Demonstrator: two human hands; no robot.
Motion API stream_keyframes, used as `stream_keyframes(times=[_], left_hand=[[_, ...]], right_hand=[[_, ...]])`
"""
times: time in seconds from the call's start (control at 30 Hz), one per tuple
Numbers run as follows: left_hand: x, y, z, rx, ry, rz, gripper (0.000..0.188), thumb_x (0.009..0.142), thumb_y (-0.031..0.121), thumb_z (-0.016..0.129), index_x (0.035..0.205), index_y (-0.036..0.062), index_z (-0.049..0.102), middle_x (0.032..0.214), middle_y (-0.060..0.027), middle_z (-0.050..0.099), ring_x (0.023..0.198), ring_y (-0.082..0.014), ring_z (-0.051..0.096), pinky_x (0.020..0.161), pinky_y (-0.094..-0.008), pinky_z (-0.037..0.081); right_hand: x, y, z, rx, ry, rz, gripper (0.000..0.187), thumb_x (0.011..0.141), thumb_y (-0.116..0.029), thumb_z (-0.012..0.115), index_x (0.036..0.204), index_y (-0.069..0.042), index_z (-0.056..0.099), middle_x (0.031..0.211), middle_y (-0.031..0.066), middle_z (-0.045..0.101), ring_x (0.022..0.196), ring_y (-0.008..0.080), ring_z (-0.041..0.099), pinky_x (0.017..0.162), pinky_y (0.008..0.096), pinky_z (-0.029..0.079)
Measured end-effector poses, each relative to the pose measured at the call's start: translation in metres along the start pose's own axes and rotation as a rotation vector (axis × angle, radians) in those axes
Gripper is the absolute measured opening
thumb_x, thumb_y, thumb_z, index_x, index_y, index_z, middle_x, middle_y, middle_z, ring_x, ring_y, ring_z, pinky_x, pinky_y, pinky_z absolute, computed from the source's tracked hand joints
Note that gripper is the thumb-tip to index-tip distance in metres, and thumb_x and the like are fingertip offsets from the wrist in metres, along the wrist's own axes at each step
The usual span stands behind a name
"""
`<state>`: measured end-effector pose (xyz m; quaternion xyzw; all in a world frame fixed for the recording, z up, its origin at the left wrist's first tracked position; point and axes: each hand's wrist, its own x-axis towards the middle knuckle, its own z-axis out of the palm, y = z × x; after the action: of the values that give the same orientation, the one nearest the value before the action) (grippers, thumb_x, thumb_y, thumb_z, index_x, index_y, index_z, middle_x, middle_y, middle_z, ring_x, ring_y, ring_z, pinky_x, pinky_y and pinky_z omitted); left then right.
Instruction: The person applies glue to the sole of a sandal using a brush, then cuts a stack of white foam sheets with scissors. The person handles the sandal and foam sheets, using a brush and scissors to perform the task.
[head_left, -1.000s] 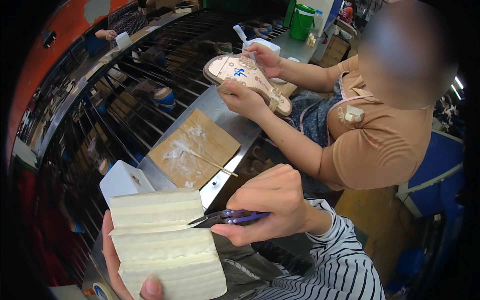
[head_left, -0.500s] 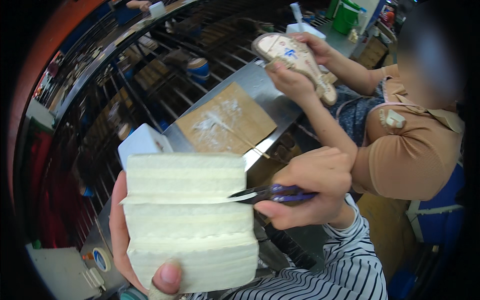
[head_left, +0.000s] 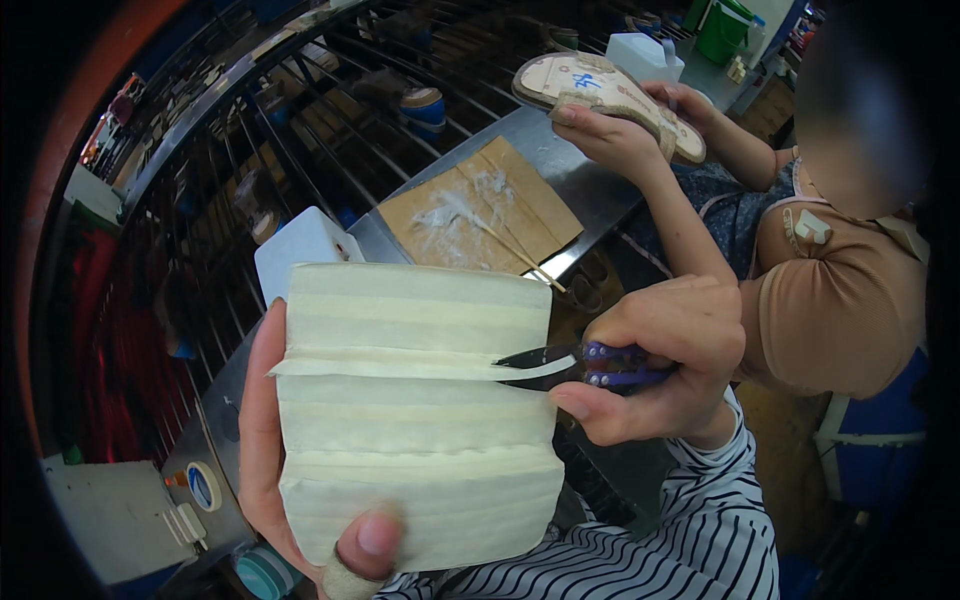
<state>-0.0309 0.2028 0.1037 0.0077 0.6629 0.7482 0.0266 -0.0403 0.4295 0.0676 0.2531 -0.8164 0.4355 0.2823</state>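
Observation:
A cream-coloured pad [head_left: 420, 420], covered in bands of pale tape, is held up before me. My left hand [head_left: 262, 430] is closed on it, fingers along the left edge and thumb pressed on the lower front. In my right hand [head_left: 665, 340] are small snips with purple handles [head_left: 627, 379]. Their dark blades [head_left: 527, 357] are parted at the pad's right edge. A narrow pale strip [head_left: 550, 369] runs between the blades and continues across the pad, its far end sticking out at the left. Wrapping covers part of my left thumb.
At the right, a co-worker holds a shoe sole [head_left: 605, 95]. Behind the pad are a brown board [head_left: 540, 210] smeared white, with a thin stick, and a white container [head_left: 303, 250]. A dark rack [head_left: 330, 130] stands beyond. A tape roll [head_left: 204, 487] lies lower left.
The pad and both my hands appear further right and slightly higher. The snips' blades are wider apart around the strip. The co-worker's sole has tilted flatter.

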Motion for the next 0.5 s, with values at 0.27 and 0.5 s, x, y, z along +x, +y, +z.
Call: stream_keyframes(times=[0.27,0.5], left_hand=[[-0.0027,-0.003,0.0012,0.018,0.042,0.028,0.125,0.061,0.053,0.082,0.15,-0.0055,0.015,0.141,-0.0287,0.037,0.128,-0.0402,0.046,0.105,-0.0519,0.042],[-0.0038,-0.0062,0.003,0.048,0.075,0.099,0.127,0.06,0.057,0.081,0.149,-0.0072,0.016,0.141,-0.0292,0.037,0.128,-0.04,0.047,0.106,-0.0514,0.042]], right_hand=[[-0.0015,-0.006,0.0032,-0.014,-0.023,0.006,0.026,0.068,-0.021,0.085,0.067,-0.003,0.066,0.05,0.001,0.056,0.039,0.0095,0.052,0.039,0.0206,0.038],[-0.0022,-0.0074,0.0072,-0.054,-0.017,-0.034,0.028,0.067,-0.02,0.086,0.066,-0.002,0.065,0.049,0.0017,0.056,0.039,0.0106,0.053,0.039,0.0207,0.039]])
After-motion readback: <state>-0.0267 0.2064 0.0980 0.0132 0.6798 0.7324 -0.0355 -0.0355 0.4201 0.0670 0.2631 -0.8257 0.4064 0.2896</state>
